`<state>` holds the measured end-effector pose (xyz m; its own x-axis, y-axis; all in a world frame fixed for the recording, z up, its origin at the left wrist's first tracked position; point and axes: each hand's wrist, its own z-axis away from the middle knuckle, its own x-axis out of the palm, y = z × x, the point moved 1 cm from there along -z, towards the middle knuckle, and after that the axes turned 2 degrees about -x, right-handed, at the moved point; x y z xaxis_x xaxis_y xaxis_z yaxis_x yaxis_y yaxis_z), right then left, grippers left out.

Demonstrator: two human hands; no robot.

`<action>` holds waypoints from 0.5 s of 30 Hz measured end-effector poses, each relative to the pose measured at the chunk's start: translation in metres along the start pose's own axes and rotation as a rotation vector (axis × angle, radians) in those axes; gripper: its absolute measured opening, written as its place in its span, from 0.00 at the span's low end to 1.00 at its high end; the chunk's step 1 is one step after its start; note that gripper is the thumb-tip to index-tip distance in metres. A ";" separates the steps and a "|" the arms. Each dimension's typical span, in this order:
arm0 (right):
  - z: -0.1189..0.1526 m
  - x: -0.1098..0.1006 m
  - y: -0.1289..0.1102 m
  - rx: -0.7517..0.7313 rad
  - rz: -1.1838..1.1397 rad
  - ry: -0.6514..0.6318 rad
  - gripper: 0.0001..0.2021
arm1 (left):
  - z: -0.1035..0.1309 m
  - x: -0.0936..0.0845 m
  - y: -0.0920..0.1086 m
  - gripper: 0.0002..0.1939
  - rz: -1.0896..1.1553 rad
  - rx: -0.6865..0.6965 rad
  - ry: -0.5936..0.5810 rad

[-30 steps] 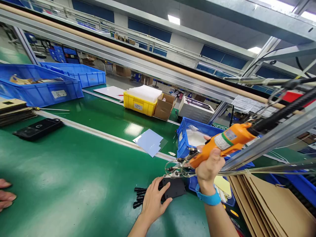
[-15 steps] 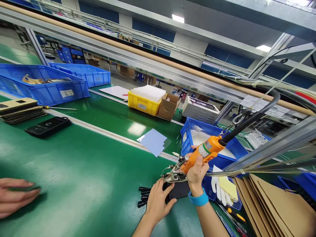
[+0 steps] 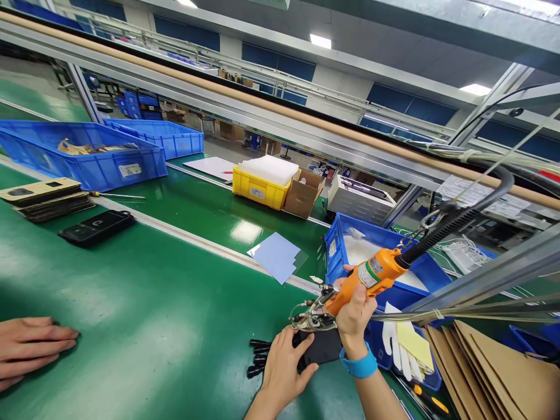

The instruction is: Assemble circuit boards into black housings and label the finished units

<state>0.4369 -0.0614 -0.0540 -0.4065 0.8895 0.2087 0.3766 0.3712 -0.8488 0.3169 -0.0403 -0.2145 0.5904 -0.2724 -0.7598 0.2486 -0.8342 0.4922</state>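
My right hand (image 3: 356,315) is wrapped around an orange electric screwdriver (image 3: 367,277), which hangs from a thick black cable and tilts down to the left. Its tip is hidden among thin wires and metal connectors (image 3: 312,318). Under them lies a flat black housing (image 3: 322,347) on the green table. My left hand (image 3: 286,361) holds the housing at its left side, fingers by the wires and thumb across the black surface. Several black cable ends (image 3: 258,357) stick out left of that hand. A blue band (image 3: 359,361) circles my right wrist.
Another person's hand (image 3: 35,347) rests on the table at left. A black case (image 3: 97,227) and stacked plates (image 3: 48,198) lie beyond it. Blue bins (image 3: 144,169), a yellow bin (image 3: 258,192), blue sheets (image 3: 275,256), white gloves (image 3: 396,344) and cardboard (image 3: 490,361) surround the work.
The view has shifted slightly, so things sit a little lower and farther right. The other person's hand, blurred before, now lies flatter on the table. My hands keep their hold.
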 end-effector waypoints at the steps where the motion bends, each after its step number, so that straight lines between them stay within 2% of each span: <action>1: 0.000 -0.001 0.001 0.005 0.005 -0.007 0.20 | 0.000 0.000 0.000 0.26 -0.003 0.003 0.002; 8: 0.006 0.002 0.006 -0.006 0.036 -0.038 0.18 | 0.001 0.001 -0.001 0.26 -0.020 0.009 -0.006; 15: 0.017 0.013 0.012 0.014 -0.036 -0.092 0.19 | 0.000 0.001 -0.001 0.25 -0.001 -0.006 -0.010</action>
<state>0.4218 -0.0499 -0.0700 -0.4946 0.8473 0.1938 0.3490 0.3978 -0.8485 0.3170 -0.0402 -0.2156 0.5822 -0.2768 -0.7645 0.2536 -0.8315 0.4942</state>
